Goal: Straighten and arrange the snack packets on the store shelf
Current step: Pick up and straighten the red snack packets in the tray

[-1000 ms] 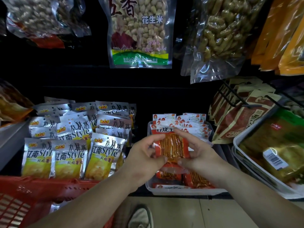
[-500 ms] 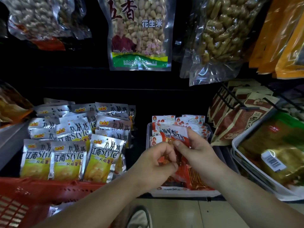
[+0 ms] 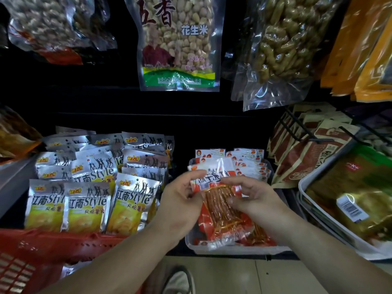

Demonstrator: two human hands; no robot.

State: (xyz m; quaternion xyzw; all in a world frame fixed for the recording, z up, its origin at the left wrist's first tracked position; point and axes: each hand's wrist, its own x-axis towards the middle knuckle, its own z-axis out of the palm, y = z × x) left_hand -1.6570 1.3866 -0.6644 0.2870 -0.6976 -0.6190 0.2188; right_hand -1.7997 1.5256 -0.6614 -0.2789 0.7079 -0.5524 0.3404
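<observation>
Shop: shelf (image 3: 135,115) of snack packets (image 3: 87,206)

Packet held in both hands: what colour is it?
Red-orange packet with white top and clear window, head view.

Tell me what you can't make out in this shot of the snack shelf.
Head view:
White tray, contents near the front: hidden by the held red packet, left hand and right hand.
Print on that packet: blurred.
Red basket: cut off by left and bottom edges.
Orange bags: cut off by right edge.
</observation>
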